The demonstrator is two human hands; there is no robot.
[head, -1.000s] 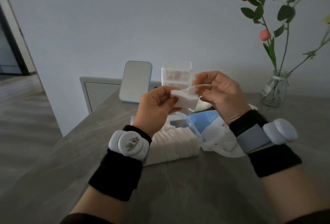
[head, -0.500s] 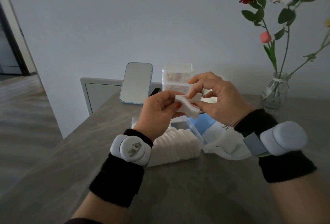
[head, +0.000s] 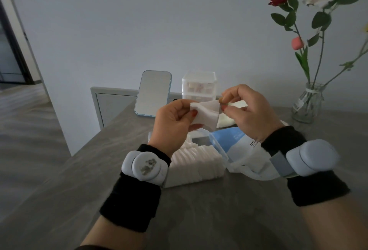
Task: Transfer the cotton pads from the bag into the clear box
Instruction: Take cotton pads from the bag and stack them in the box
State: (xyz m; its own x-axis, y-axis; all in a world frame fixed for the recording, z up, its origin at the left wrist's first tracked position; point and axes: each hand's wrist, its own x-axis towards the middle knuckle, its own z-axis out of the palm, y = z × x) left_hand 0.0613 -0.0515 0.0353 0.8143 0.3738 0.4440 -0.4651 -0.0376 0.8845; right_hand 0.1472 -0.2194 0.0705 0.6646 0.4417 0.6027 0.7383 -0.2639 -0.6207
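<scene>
Both hands hold a small bunch of white cotton pads [head: 207,114] in the air above the table. My left hand [head: 175,122] pinches their left side. My right hand [head: 249,112] pinches the right edge between thumb and forefinger. Below them stands the clear box [head: 199,178], packed with a row of upright white pads. Its open lid [head: 217,144] tilts to the right. The blue and white bag [head: 237,148] lies right of the box, partly under my right wrist.
A blue-framed mirror [head: 152,93] and a clear stacked drawer box [head: 199,85] stand at the back of the grey table [head: 199,220]. A glass vase with roses [head: 307,102] is at the back right. The table's left edge runs diagonally toward me.
The hands rose slightly and drew apart. The pads, pressed together between both hands before, now spread out between the two pinches.
</scene>
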